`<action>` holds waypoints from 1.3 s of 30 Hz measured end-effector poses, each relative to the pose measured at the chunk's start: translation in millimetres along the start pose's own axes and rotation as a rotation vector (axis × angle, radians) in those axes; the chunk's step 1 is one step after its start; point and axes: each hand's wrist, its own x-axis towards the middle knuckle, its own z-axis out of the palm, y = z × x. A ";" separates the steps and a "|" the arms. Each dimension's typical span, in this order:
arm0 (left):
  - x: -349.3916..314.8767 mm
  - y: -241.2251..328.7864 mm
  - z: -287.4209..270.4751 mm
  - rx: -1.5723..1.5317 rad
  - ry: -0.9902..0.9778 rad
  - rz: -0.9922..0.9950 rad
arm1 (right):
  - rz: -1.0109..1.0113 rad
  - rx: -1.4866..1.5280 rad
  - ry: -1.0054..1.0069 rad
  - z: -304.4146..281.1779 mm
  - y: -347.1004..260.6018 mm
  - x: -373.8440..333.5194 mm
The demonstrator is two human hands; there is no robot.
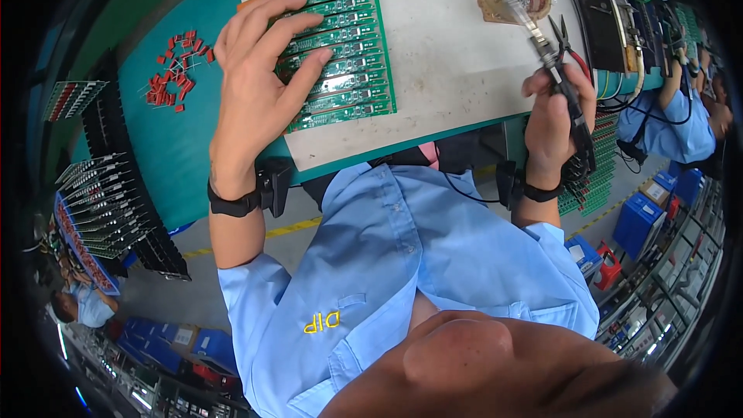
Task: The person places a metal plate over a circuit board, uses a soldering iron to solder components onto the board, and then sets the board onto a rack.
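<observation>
A panel of green circuit boards [364,70], joined in long strips, lies on the white worktop. Over its left part rests my left hand [251,81], the fingers spread and the fingertips touching the boards. My right hand [553,120] is closed round the dark handle of a soldering iron [570,101]. The iron slants up and left; its metal end is blurred in front of a round brownish bowl [485,4] with silvery, crumbly material inside. Just beyond the right hand lie pliers [571,45] with red handles, partly covered by that hand.
Loose red components [174,81] with wire leads lie on the green mat [162,155] at left. A black rail [131,170] and racked boards [101,205] stand farther left. Equipment and cables [611,23] crowd the right, above stacked green boards [596,190]. Co-workers sit on both sides.
</observation>
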 end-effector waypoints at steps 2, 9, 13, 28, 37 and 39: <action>-0.3 0.9 -0.2 -0.004 -0.002 0.006 | 0.214 -0.055 -0.153 15.1 -25.1 -12.1; -1.4 3.7 0.2 -0.007 -0.036 0.018 | 0.258 -0.223 -0.532 32.6 -27.7 -13.0; -1.4 7.3 1.7 -0.008 -0.068 0.014 | 0.214 -0.234 -0.594 37.9 -27.1 -10.3; -3.7 7.6 3.3 0.015 -0.094 0.010 | 0.212 -0.272 -0.655 44.7 -26.7 -5.8; -4.9 6.8 4.0 0.007 -0.076 0.016 | 0.311 -0.254 -0.658 41.6 -28.8 0.0; -4.6 6.9 3.8 0.008 -0.078 0.015 | 0.339 -0.259 -0.650 41.4 -29.1 0.8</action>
